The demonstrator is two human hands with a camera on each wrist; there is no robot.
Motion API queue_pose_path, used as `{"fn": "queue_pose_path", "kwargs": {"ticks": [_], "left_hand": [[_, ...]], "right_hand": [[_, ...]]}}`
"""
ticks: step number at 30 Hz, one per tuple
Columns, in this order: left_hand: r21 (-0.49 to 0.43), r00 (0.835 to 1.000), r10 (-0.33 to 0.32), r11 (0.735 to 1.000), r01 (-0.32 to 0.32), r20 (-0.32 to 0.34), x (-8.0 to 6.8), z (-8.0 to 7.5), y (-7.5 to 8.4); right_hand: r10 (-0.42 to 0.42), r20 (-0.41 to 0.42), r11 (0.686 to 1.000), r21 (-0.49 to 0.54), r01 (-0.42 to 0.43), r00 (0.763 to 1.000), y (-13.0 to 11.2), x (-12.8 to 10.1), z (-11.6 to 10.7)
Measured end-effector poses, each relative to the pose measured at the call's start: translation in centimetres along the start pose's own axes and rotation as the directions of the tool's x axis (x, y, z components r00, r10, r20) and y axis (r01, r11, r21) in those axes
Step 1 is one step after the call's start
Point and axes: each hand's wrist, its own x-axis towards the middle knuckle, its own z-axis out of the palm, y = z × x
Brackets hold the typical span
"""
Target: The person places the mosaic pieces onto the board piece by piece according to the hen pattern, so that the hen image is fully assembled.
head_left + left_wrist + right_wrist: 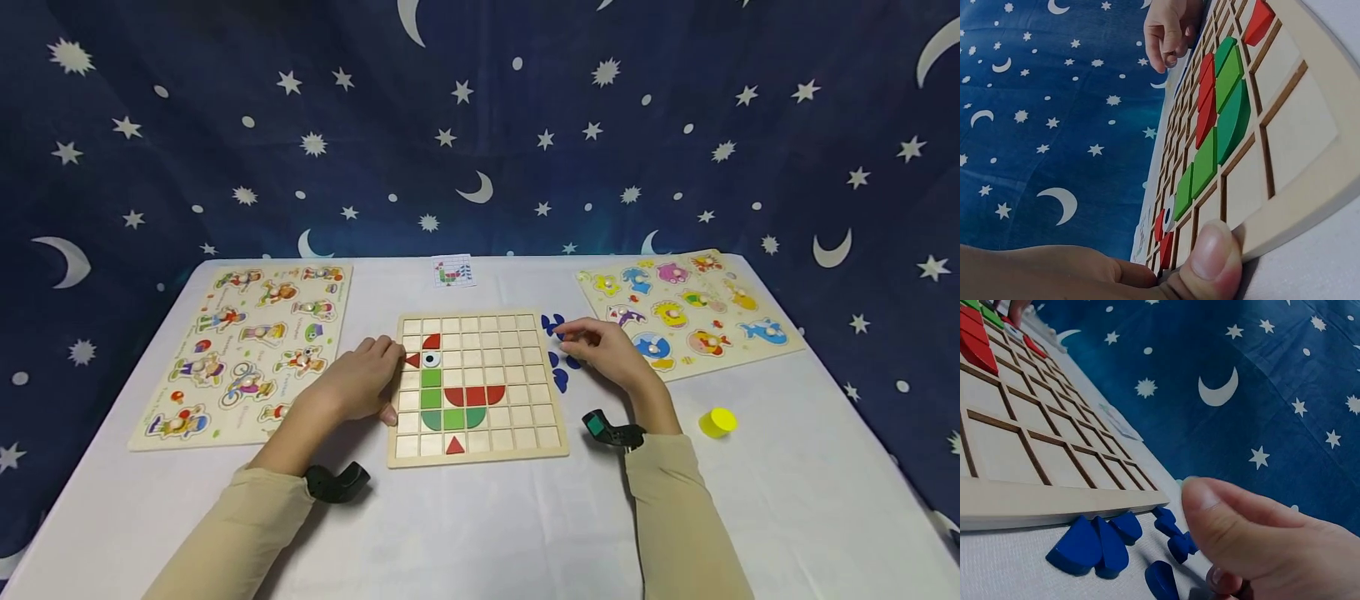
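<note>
A wooden grid board point(517, 456) lies flat, holding red and green pieces and a white tile with a black dot point(431, 359). My left hand point(358, 379) rests along its left edge, the thumb point(1213, 250) on the rim and the fingers farther up beside a red triangle point(412, 360). Several dark blue curved pieces point(1077, 547) lie on the cloth by the board's right edge. Over the far ones hovers my right hand point(603, 350), thumb and forefinger close together at a blue piece point(1179, 547); no piece shows between them.
A small card point(453, 271) with a coloured grid picture lies beyond the board. Knobbed picture puzzles flank it: one with figures point(247, 358) at left, one with sea animals point(686, 312) at right. A yellow cylinder point(717, 422) stands right of my right wrist.
</note>
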Motion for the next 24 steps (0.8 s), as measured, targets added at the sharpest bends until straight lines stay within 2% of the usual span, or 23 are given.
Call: {"fn": "queue_pose_path", "kwargs": {"ticks": [7,12,15,24], "left_hand": [[0.003,0.999,0.024,1.0,-0.024,-0.023,-0.2,0.0,-0.2],[0.005,0.999,0.031,1.0,-0.03,-0.025,-0.2,0.0,-0.2],[0.009,0.999,0.039,0.999,-0.039,-0.029,-0.2,0.1,-0.2],[0.004,0.999,0.026,1.0,-0.026,-0.028,-0.3,0.0,-0.1]], "right_hand": [[-0.043,0.062,0.998,-0.033,0.045,0.997,-0.3,0.1,-0.2],[-0.014,0.089,0.997,-0.071,0.021,0.996,-0.5,0.0,-0.1],[-0.001,0.1,0.996,-0.092,0.01,0.995,-0.8,0.0,0.0],[-0.034,0.11,0.99,-0.135,0.049,0.993,-1.1,0.0,0.2]]}}
